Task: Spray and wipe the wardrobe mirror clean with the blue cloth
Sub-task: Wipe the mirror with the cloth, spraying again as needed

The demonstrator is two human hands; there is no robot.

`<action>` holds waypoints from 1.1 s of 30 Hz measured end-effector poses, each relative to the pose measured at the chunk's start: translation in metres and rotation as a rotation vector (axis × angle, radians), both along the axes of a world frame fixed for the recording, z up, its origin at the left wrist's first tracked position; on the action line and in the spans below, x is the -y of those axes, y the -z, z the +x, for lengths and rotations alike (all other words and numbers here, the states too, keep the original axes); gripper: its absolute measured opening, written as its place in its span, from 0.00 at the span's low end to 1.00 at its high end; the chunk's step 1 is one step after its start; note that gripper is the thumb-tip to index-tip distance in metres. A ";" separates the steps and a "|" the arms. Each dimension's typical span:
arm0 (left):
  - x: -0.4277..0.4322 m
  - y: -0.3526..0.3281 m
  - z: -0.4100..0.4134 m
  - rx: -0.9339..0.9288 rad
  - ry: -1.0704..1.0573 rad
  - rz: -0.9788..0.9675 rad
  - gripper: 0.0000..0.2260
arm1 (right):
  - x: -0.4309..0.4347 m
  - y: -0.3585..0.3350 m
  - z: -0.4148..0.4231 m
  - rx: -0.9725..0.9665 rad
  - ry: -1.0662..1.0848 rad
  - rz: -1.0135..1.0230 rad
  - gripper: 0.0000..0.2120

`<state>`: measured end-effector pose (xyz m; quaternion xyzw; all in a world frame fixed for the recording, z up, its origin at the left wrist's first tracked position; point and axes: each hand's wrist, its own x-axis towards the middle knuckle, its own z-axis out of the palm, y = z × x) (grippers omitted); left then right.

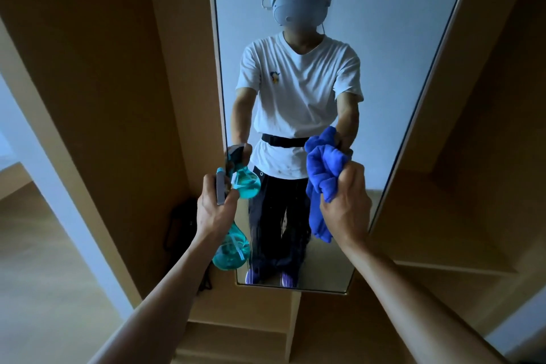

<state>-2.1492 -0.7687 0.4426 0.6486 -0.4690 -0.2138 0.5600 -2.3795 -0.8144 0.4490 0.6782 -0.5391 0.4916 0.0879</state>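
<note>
Blue cloth (322,174) clenched in R hand (345,204), bottle (232,248) gripped in L hand (217,210), both near mirror (369,38); looks sprayed low down, wiping prob. still left.

Inventory, by count.

- Wardrobe (118,82): one, tan panels.
- Mirror (384,68): one, a tall pane set in the wardrobe front.
- Bottle (232,251): one, a teal spray type.
- Cloth (320,183): one, blue and bunched.
- Hands: two, the left hand (214,213) and the right hand (347,207), each holding one item.
- Forearms: two, both bare.
- Dark object (180,227) on the floor beside the wardrobe: one; its kind cannot be told.
- Reflections in the mirror: one person, one headset (298,3), one white shirt (298,97), one black belt (283,140), one bottle, one cloth, and two purple shoes (254,276).
</note>
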 end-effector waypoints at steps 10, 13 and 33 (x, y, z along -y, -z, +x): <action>0.002 0.003 0.021 -0.054 0.087 0.079 0.17 | -0.008 -0.006 0.095 -0.259 -0.093 -0.043 0.16; 0.003 0.005 0.028 -0.108 0.134 0.087 0.15 | -0.009 -0.006 0.120 -0.282 -0.175 0.009 0.20; 0.018 0.038 0.059 -0.294 0.308 0.115 0.08 | -0.016 -0.027 0.128 -0.755 -0.099 0.020 0.27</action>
